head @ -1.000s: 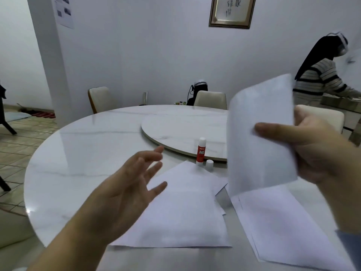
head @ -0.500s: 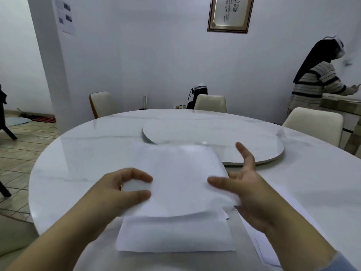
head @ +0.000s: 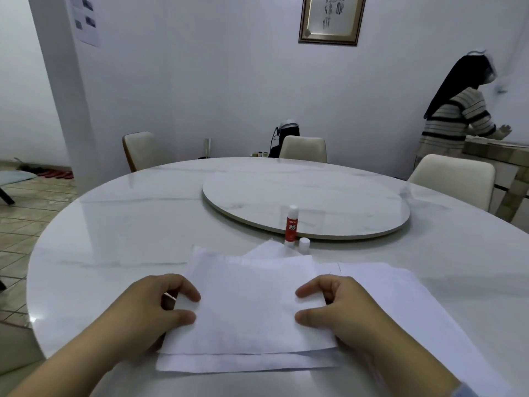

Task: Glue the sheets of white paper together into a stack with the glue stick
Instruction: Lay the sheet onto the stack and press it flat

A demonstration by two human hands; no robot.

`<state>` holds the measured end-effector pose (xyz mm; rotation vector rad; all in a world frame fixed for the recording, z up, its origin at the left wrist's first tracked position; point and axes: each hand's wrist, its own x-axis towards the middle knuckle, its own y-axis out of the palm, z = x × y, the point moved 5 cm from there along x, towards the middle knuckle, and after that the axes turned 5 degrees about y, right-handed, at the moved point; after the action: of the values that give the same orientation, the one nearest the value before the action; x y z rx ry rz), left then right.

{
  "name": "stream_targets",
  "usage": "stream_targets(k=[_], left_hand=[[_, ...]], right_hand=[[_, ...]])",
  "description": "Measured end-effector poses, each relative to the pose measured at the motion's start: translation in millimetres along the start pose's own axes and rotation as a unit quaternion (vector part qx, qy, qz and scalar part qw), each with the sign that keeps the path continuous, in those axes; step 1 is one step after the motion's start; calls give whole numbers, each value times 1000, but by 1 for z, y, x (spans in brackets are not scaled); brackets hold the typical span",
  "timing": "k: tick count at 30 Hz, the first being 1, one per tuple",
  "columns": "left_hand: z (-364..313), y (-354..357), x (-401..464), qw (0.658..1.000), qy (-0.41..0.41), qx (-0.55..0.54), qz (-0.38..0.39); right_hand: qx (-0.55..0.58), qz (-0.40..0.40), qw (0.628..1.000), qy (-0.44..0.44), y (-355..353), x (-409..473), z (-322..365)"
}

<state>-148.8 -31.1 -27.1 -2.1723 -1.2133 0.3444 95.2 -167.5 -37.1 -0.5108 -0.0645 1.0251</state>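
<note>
A round marble bench (head: 120, 224) carries a turntable (head: 329, 202) at centre; cream chairs (head: 303, 149) ring it; a framed picture (head: 332, 18) hangs at twelve o'clock; a person in stripes (head: 458, 116) stands at two o'clock

Matt white paper sheets (head: 246, 308) are lying on a glossy, smooth marble-look table (head: 137, 224) that is reflecting light, with an equally polished turntable (head: 329, 202) at 12 o'clock, a shiny plastic glue stick (head: 291, 226), and chairs (head: 455, 176) showing smooth leather-like upholstery.

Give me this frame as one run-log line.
step: laying top sheet on stack | left hand: holds sheet edge | right hand: holds sheet edge | glue stick: upright, uncapped, cap beside
</note>
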Motion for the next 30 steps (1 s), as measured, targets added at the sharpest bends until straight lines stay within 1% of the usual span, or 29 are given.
stream_targets(k=[5,9,16,30], left_hand=[[1,-4,-1,999,13,37,16],[0,-5,-3,998,10,58,31],[3,-5,-8,997,-17,49,53],[4,-3,-12,995,-38,51,77]], right_hand=[[-6,27,1000,-1,1,-1,-1],[-8,29,1000,-8,2,1,-2],[-8,36,999,8,2,-1,-3],[-16,43,999,1,3,-5,-1]])
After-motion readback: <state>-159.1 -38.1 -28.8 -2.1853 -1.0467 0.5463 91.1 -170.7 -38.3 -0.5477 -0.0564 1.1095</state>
